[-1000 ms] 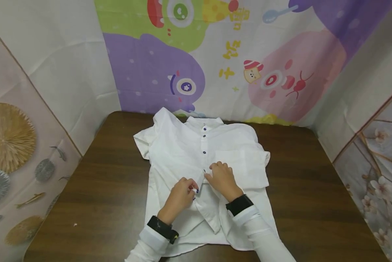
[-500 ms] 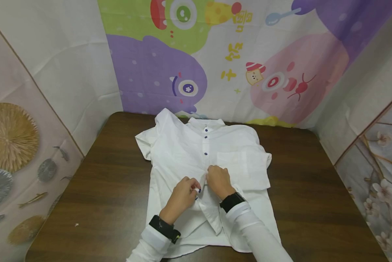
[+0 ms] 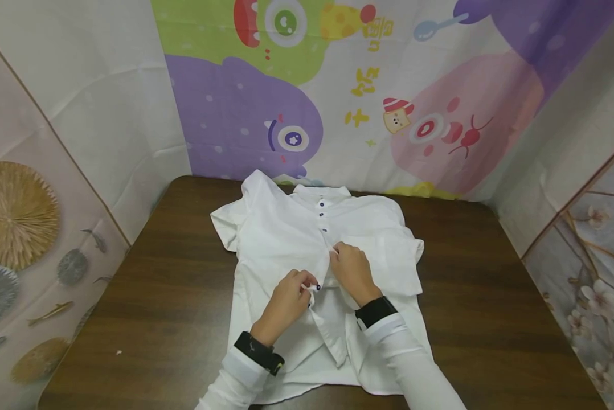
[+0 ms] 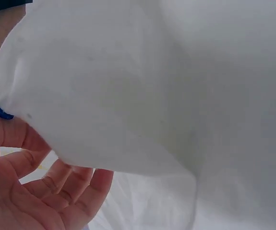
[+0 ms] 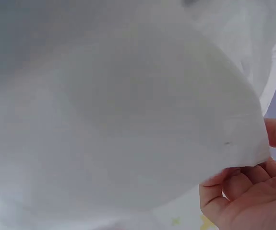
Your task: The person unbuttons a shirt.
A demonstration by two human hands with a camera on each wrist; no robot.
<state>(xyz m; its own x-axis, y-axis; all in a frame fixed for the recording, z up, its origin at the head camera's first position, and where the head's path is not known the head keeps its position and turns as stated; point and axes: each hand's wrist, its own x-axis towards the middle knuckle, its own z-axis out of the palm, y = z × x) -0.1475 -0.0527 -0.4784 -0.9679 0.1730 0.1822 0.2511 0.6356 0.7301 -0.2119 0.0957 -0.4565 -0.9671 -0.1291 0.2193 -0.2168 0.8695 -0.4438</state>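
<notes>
A white short-sleeved shirt point(image 3: 281, 233) lies front up on the table, collar at the far end. Small dark blue buttons point(image 3: 322, 204) run down from the collar, and the lower front hangs apart. My left hand point(image 3: 286, 299) pinches the left front edge beside a blue button point(image 4: 4, 113); its other fingers are spread in the left wrist view. My right hand point(image 3: 353, 272) grips the right front edge below the chest pocket, and the right wrist view shows that cloth edge point(image 5: 246, 148) between thumb and fingers. The two edges are lifted and slightly apart.
The brown wooden table point(image 3: 491, 319) extends on both sides of the shirt. A tiny white scrap point(image 3: 119, 352) lies at its left. A cartoon-printed cloth point(image 3: 245, 108) hangs behind, with patterned side cloths at left and right.
My right hand first dips toward the front opening, then rises up and right, pulling the edge so the third button shifts upward. My left hand has moved slightly up and right with its button.
</notes>
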